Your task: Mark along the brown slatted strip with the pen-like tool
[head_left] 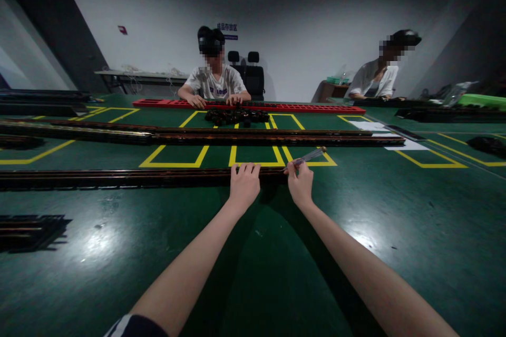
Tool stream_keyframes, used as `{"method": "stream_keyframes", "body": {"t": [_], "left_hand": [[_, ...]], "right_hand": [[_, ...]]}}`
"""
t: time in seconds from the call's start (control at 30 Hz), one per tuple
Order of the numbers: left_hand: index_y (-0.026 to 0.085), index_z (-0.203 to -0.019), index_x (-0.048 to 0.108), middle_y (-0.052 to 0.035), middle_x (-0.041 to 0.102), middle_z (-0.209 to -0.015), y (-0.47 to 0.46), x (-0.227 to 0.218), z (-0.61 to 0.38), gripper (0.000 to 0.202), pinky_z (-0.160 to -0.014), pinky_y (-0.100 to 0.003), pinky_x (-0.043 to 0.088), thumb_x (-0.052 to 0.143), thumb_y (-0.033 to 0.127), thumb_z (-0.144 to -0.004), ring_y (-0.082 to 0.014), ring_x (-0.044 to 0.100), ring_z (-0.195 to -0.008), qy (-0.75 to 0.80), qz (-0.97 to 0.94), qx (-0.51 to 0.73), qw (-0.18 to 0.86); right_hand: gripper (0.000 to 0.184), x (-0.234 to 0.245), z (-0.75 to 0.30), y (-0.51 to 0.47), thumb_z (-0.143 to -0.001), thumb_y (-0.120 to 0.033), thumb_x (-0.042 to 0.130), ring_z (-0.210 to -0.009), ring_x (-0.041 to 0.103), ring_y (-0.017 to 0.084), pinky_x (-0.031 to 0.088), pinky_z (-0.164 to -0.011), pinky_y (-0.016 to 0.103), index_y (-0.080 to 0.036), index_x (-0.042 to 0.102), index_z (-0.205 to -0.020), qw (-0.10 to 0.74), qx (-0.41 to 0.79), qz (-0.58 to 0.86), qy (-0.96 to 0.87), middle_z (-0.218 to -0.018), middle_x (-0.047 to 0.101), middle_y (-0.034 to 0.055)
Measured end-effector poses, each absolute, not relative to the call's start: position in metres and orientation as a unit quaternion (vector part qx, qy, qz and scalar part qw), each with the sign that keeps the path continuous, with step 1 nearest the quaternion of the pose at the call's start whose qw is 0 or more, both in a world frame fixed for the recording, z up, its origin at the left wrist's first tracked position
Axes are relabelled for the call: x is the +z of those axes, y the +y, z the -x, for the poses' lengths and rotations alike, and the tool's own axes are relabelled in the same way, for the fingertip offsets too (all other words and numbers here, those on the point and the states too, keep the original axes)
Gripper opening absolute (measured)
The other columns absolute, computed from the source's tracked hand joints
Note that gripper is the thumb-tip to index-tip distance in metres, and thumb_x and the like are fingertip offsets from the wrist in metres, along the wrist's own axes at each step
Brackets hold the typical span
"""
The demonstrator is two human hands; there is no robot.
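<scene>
A long dark rail (pixel 118 178) lies across the green table (pixel 253 263) in front of me. My left hand (pixel 244 185) rests on its right part, fingers curled over the top edge. My right hand (pixel 301 184) sits at the rail's right end and pinches a thin clear tool (pixel 306 158) that points up and to the right.
More long dark rails (pixel 197 137) lie farther back. A red tray (pixel 253 107) and a pile of small dark parts (pixel 236 115) sit before a person (pixel 215 81) opposite. Another person (pixel 377 78) sits at the back right. Short dark pieces (pixel 27 230) lie at left.
</scene>
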State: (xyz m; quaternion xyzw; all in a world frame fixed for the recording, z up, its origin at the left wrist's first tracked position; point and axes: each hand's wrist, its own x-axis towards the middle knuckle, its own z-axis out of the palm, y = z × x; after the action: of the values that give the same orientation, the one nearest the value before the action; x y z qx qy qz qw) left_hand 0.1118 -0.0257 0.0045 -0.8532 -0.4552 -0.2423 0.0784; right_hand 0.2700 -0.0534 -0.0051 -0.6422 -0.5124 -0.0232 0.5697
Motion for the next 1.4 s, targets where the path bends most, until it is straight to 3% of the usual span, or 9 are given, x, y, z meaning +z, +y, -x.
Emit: {"method": "stream_keyframes", "body": {"t": [0.2,0.4,1.03,1.4], "left_hand": [[0.019,-0.123,0.06,-0.0116,0.064,-0.123,-0.0262,0.0063,-0.1115,0.044,-0.103,-0.053,0.038,0.035,0.012,-0.088,-0.0269,0.056,-0.116,-0.457,0.855,-0.237,0.059],[0.014,-0.124,0.059,-0.0128,0.064,-0.123,-0.0274,0.0073,-0.1115,0.044,-0.104,-0.05,0.036,0.032,0.013,-0.089,-0.0263,0.056,-0.116,-0.456,0.857,-0.23,0.069],[0.014,-0.122,0.06,-0.0117,0.065,-0.122,-0.0261,0.0059,-0.1114,0.042,-0.102,-0.05,0.038,0.035,0.011,-0.088,-0.0263,0.056,-0.114,-0.465,0.851,-0.231,0.082],[0.014,-0.123,0.06,-0.0117,0.064,-0.123,-0.0246,0.005,-0.1115,0.043,-0.104,-0.049,0.038,0.036,0.01,-0.088,-0.0255,0.056,-0.115,-0.469,0.849,-0.232,0.072]], "right_hand": [[0.029,-0.0067,-0.272,-0.0528,-0.089,-0.043,0.043,-0.071,0.061,0.024,0.044,-0.076,0.039,-0.023,0.051,-0.07,0.576,-0.023,0.639,-0.509,-0.068,0.065,0.0047],[0.023,-0.006,-0.2718,-0.0529,-0.087,-0.038,0.045,-0.073,0.061,0.025,0.044,-0.074,0.039,-0.023,0.051,-0.071,0.581,-0.004,0.632,-0.514,-0.068,0.064,0.0049],[0.021,-0.0043,-0.2687,-0.0527,-0.087,-0.035,0.047,-0.076,0.062,0.025,0.042,-0.08,0.041,-0.022,0.052,-0.07,0.572,-0.007,0.629,-0.527,-0.069,0.067,0.005],[0.029,-0.0036,-0.2697,-0.0539,-0.089,-0.046,0.044,-0.074,0.064,0.025,0.044,-0.079,0.041,-0.022,0.053,-0.074,0.587,0.022,0.613,-0.528,-0.068,0.067,0.0051]]}}
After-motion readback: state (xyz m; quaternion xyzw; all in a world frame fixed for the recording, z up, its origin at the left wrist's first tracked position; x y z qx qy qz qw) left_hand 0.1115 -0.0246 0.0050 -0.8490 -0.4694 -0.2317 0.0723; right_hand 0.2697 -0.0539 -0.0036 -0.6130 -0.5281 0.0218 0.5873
